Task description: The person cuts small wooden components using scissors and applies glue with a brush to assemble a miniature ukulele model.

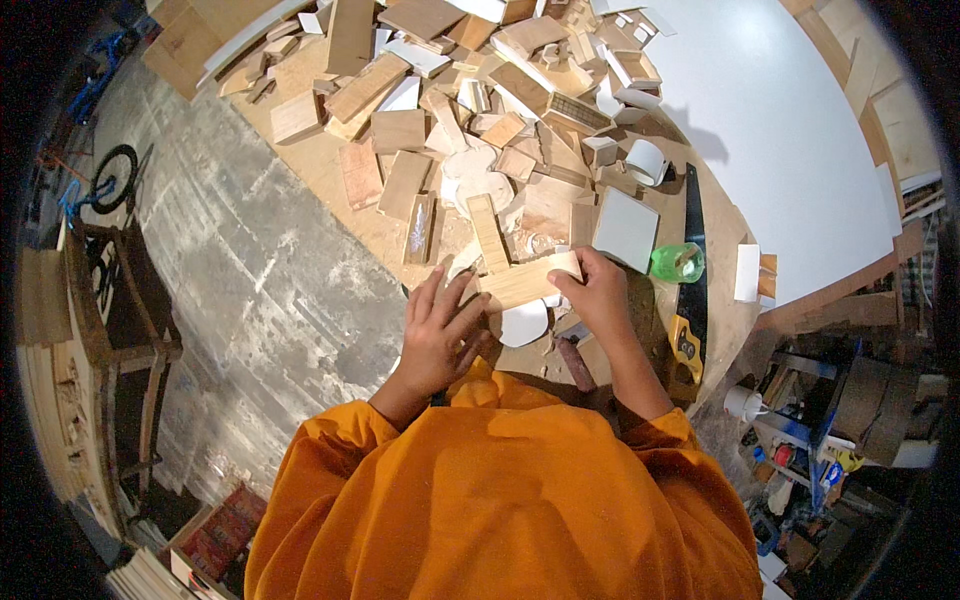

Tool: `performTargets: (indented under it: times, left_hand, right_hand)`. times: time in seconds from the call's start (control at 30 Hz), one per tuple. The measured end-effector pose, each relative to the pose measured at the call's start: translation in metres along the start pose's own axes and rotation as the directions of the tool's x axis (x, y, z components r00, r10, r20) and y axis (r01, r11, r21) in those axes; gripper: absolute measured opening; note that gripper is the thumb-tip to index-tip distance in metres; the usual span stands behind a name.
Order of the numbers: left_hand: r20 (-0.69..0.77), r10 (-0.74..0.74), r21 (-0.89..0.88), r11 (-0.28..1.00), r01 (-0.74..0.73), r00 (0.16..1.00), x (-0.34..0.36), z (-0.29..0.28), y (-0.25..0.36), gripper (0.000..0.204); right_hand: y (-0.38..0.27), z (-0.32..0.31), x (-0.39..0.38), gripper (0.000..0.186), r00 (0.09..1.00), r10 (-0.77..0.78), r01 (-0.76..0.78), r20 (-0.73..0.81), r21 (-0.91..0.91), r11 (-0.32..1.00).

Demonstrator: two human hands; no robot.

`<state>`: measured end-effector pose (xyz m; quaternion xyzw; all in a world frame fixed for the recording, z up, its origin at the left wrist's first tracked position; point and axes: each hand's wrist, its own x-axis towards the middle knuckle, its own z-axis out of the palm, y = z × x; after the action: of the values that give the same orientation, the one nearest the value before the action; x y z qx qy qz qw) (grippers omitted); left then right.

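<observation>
My right hand [598, 298] grips the right end of a pale wooden block [525, 284], thumb on top. My left hand [437, 328] is open with its fingers apart, beside the block's left end; whether the fingertips touch it is hard to tell. A narrow wooden strip [487, 235] stretches away from the block's far edge, and the two seem to meet in a T. Past it lies a pale rounded wooden cutout [470, 172]. Between my forearms rests a tool with a dark reddish handle [574, 362], its head partly hidden under my right hand.
Heaped wood offcuts [400, 132] cover the table's far part. On the right are a handsaw [686, 340] with a yellow handle, a green plastic container [678, 262], a white roll [645, 162] and a grey-white panel [627, 228]. A large white board [770, 130] lies beyond.
</observation>
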<state>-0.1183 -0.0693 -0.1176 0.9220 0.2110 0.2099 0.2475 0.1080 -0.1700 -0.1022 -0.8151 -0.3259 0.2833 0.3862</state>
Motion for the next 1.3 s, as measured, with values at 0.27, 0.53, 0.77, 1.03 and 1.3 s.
performTargets:
  times: [0.27,0.53,0.77,1.03,1.3]
  left_hand:
    - [-0.059,-0.082,-0.054,0.995,0.079,0.995,0.002,-0.011,0.000,0.061]
    - [-0.118,-0.094,-0.052,0.995,0.088,0.989,0.003,-0.006,-0.002,0.052]
    - [-0.097,-0.050,-0.004,0.999,0.049,0.994,0.008,-0.006,0.002,0.049]
    - [-0.015,-0.005,0.034,0.999,0.005,1.000,0.008,0.000,0.008,0.049]
    - [-0.001,-0.010,0.037,0.999,0.010,1.000,0.008,-0.001,0.006,0.047]
  right_hand:
    - [0.011,-0.018,0.006,0.016,0.909,-0.116,0.215,-0.399,0.213,0.953]
    - [-0.003,-0.018,-0.008,0.017,0.992,0.116,-0.123,0.048,0.534,0.836]
    - [0.006,0.002,-0.008,0.022,0.988,0.134,-0.154,0.083,0.326,0.933]
    - [0.007,0.012,-0.008,0.019,0.998,0.066,-0.064,-0.002,0.257,0.964]
    - [0.012,0.012,-0.005,0.032,0.993,-0.073,0.072,-0.094,-0.021,0.997]
